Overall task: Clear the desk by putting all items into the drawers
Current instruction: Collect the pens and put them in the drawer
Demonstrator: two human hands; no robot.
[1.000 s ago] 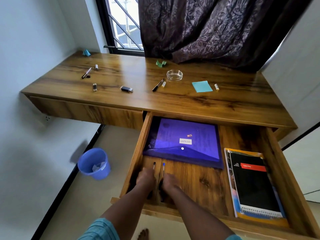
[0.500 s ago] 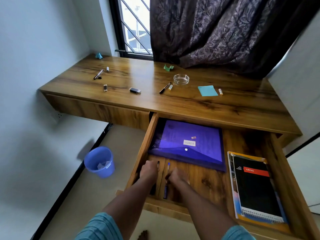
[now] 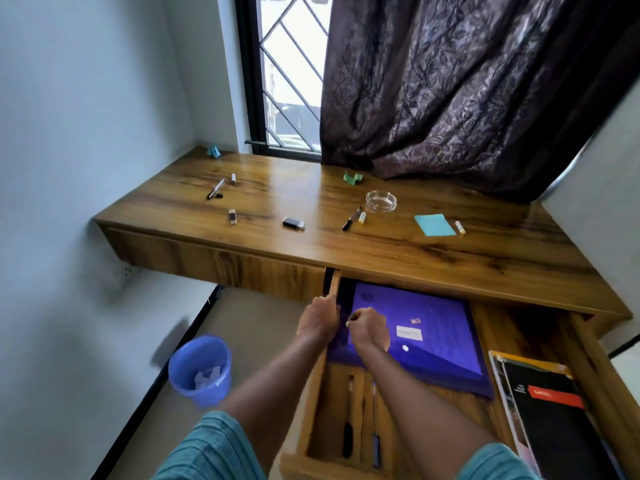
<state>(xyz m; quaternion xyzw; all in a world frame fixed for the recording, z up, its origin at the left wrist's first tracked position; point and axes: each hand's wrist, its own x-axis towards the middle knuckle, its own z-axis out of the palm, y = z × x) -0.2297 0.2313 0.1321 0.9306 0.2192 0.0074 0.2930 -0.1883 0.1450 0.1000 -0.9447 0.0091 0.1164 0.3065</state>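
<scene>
The open drawer (image 3: pixel 313 403) holds a purple folder (image 3: pixel 436 334), a black notebook (image 3: pixel 554 420), a black pen (image 3: pixel 349 420) and a blue pen (image 3: pixel 375 427). My left hand (image 3: pixel 318 318) hovers over the drawer's left wall, fingers curled, nothing seen in it. My right hand (image 3: pixel 369 327) is over the folder's left part, loosely closed and empty. On the desk (image 3: pixel 381 251) lie a pen (image 3: pixel 215 188), a black marker (image 3: pixel 351 218), a USB stick (image 3: pixel 293 223), a small stick (image 3: pixel 232 216), a glass ashtray (image 3: pixel 381 201) and a teal sticky pad (image 3: pixel 434 224).
Small caps lie on the desk (image 3: pixel 233 178), (image 3: pixel 362 217), (image 3: pixel 460 227). Green paper scraps sit near the curtain (image 3: pixel 352 177) and the far left corner (image 3: pixel 214 151). A blue bin (image 3: pixel 201 370) stands on the floor left of the drawer. A closed drawer front (image 3: pixel 214 263) is at left.
Both hands let go of the two pens at the drawer's front and lifted forward, toward the desk. The view tilted up.
</scene>
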